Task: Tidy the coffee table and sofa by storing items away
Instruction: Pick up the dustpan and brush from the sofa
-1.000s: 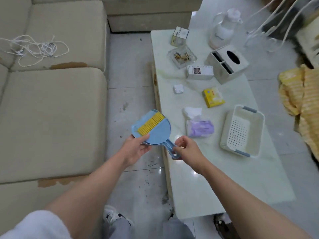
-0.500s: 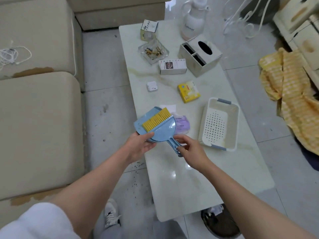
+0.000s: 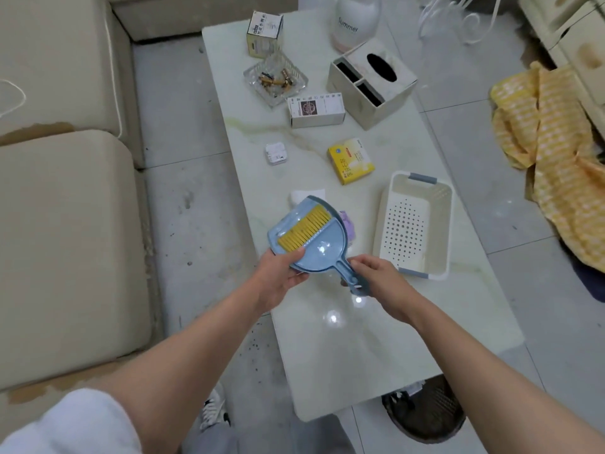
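Your left hand (image 3: 278, 280) grips the blue dustpan (image 3: 314, 247); your right hand (image 3: 376, 280) pinches its handle; the basket (image 3: 438, 204) is empty; boxes remain on the coffee table (image 3: 376, 339); tidying has barely begun, I judge.

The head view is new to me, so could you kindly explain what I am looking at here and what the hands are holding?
There is no machine: a camera worn on a person's head looks down at their bare arms. The left hand grips the pan of a small blue dustpan with a yellow brush nested in it; the right hand pinches the handle. Below lies a pale marble coffee table carrying a white perforated basket, a yellow box, a white box, a tissue holder and a glass ashtray. A beige sofa stands at left.
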